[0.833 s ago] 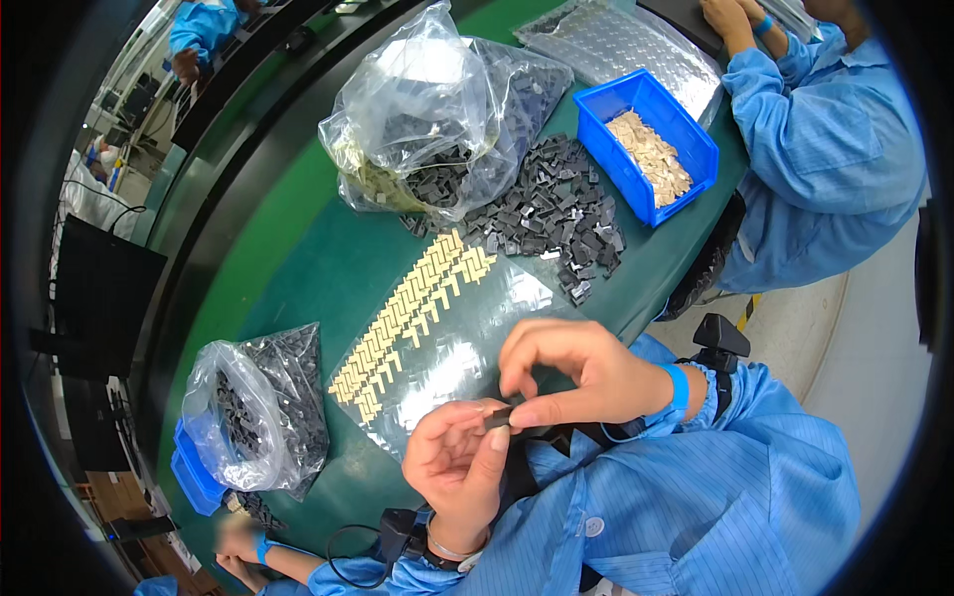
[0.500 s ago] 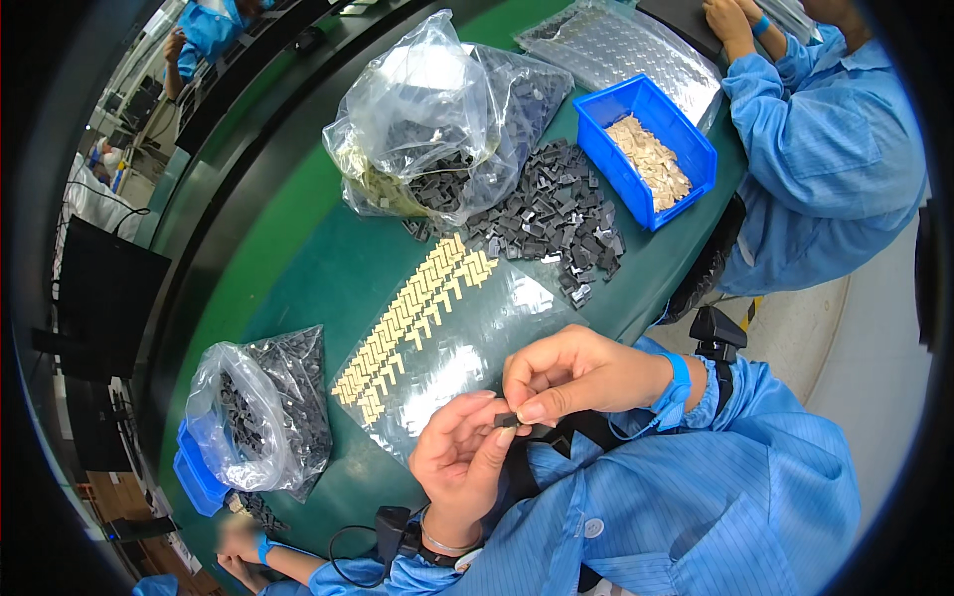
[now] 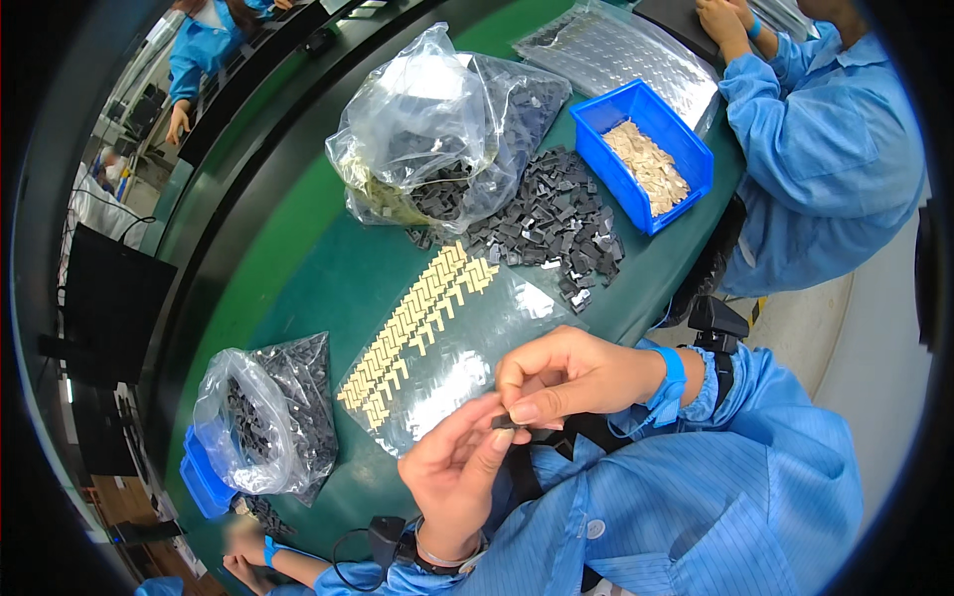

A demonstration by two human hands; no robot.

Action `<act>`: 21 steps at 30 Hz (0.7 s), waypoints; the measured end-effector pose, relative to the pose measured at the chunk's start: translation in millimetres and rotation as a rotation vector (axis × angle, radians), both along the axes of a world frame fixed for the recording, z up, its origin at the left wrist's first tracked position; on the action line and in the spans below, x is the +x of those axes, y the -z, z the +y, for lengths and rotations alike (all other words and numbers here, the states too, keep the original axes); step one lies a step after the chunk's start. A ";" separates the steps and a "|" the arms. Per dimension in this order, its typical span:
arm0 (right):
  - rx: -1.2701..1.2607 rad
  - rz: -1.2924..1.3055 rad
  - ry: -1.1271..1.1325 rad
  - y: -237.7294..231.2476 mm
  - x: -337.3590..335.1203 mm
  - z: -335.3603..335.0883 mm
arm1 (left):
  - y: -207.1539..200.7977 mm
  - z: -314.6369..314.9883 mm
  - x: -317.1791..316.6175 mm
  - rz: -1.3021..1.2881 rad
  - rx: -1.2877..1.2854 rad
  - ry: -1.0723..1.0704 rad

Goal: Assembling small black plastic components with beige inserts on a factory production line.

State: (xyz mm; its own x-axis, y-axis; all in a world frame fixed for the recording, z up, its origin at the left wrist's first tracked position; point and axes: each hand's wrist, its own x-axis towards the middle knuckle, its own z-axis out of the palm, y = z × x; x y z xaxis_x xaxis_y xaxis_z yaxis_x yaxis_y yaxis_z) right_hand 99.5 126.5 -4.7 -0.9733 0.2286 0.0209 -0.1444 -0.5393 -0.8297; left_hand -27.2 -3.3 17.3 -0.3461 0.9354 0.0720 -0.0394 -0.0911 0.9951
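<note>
A small black plastic part (image 3: 503, 422) is pinched between the thumb and fingers of my left hand (image 3: 449, 462). My right hand (image 3: 576, 375) meets it from the right, thumb and forefinger pressed together on the part's edge and hiding some of it. Whether anything else is between those fingertips cannot be made out. Just beyond my hands lies a clear backing sheet (image 3: 447, 375) with rows of cream L-shaped adhesive pieces (image 3: 412, 316) along its far side; part of the sheet is bare.
Loose black parts (image 3: 561, 214) spill beside a large clear bag (image 3: 417, 129). To their right stands a blue bin (image 3: 646, 89) of beige pieces, near stacked clear trays (image 3: 611, 45). A smaller bag (image 3: 303, 397) of black parts and another blue bin (image 3: 202, 477) are at left. Co-workers sit either side.
My right thumb and forefinger have shifted slightly left, covering more of the black part, which has tilted. The view has moved a little. A person in the far background has lowered an arm.
</note>
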 end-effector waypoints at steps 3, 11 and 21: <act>-0.029 -0.002 0.042 -1.1 -2.0 -2.3 | 7.2 1.2 1.5 -0.490 0.011 0.002; 1.154 0.431 0.585 24.5 -18.3 7.1 | 15.2 -5.8 4.1 -1.094 -0.094 0.032; 1.360 0.364 0.561 -5.9 -12.4 33.1 | -22.7 -51.3 -91.0 0.448 0.368 -0.717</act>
State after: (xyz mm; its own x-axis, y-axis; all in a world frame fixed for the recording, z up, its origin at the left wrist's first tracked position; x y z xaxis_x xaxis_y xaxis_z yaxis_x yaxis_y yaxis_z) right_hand 87.1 159.6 1.2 -0.6646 0.1667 0.7284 -0.3653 0.7779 -0.5114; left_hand -118.1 -54.5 39.9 -0.7022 0.3992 0.5895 0.5309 -0.2582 0.8072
